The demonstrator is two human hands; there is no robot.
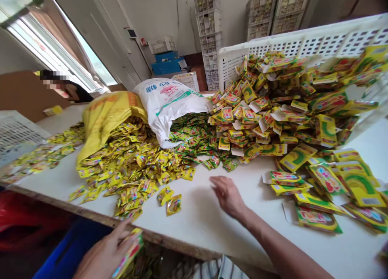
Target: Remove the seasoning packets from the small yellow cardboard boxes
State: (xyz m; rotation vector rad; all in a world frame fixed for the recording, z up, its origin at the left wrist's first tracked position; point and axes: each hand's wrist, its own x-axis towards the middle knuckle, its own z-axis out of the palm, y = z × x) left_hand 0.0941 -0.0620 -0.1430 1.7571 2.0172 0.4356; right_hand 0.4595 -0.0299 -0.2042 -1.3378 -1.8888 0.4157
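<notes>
My left hand (104, 250) is wrapped round a small yellow, green and red carton (131, 252) at the table's front edge, low in the view. My right hand (226, 194) hovers over the white tabletop, slightly blurred, fingers stretched to the left with nothing visible in them. Just beyond it lie green sachets (214, 162) spilling from a white woven sack (172, 95). Yellow sachets (130, 158) heap out of a yellow sack (106, 109) on the left. Two loose yellow sachets (173, 205) lie between my hands.
A white plastic crate (233, 61) lies tipped at the right, with many flat yellow cartons (248, 113) spilling out. More cartons (318, 218) lie nearer me. Another white crate (21, 129) stands at far left, near a person (80, 94). Stacked crates (209, 32) stand against the wall.
</notes>
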